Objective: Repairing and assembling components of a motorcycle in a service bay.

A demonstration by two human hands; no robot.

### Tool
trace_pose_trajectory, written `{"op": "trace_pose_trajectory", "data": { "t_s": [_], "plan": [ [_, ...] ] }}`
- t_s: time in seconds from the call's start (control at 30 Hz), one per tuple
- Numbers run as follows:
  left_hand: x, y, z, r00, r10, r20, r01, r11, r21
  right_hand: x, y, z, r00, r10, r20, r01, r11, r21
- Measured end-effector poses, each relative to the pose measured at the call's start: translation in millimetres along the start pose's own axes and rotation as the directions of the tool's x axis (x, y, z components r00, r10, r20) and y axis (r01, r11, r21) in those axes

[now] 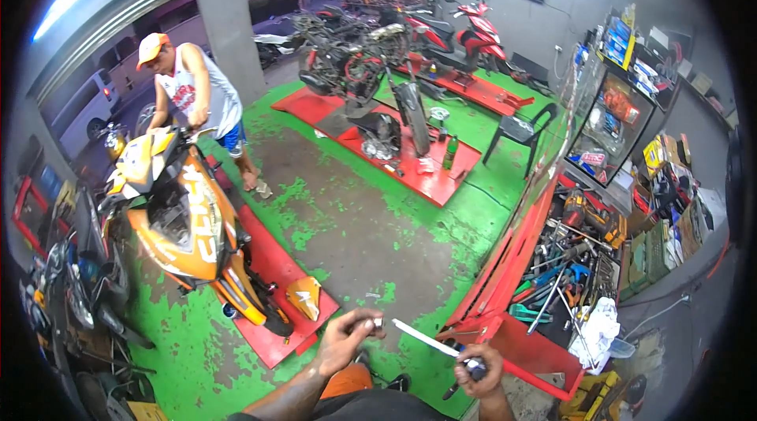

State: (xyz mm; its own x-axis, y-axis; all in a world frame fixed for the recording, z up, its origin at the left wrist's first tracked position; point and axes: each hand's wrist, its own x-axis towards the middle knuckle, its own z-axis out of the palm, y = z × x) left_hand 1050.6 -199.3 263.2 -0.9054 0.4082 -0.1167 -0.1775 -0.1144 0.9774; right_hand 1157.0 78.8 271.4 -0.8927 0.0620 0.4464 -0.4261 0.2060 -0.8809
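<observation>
My left hand [347, 342] is raised at the bottom centre, thumb and fingers pinched on a small light metal piece [378, 322], too small to name. My right hand [487, 374], to its right, is wrapped round the dark handle of a long tool with a bright silver shaft [426, 338]. The shaft slants up and left, its tip a short gap from the small piece. The tool's exact kind does not show. Just right of this hand stands an open red tool drawer [528, 354].
A co-worker [201, 94] bends over an orange motorcycle [193, 220] on a red lift platform [264, 334] at left. Ahead, a stripped motorcycle stands on another red platform [426, 176]. A dark chair [520, 137] is beyond. Tools [560, 263] crowd the right-hand bench, with a white rag [599, 330].
</observation>
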Motion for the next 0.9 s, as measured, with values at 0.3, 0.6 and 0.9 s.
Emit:
{"op": "trace_pose_trajectory", "data": {
  "t_s": [0.3,0.6,0.9],
  "plan": [
    [-214,-11,-150,0.749,0.267,-0.606,-0.242,0.962,0.126,5,-50,195,0.799,-0.078,0.596,-0.065,0.975,0.214],
    [-448,-44,-349,0.422,0.132,-0.897,-0.302,0.953,-0.001,-49,-130,539,0.452,-0.338,0.826,-0.093,0.903,0.42],
    [-588,2,-444,-0.029,0.08,-0.996,-0.46,0.884,0.084,-80,-210,747,0.116,-0.691,0.714,-0.044,0.714,0.699]
  ]
}}
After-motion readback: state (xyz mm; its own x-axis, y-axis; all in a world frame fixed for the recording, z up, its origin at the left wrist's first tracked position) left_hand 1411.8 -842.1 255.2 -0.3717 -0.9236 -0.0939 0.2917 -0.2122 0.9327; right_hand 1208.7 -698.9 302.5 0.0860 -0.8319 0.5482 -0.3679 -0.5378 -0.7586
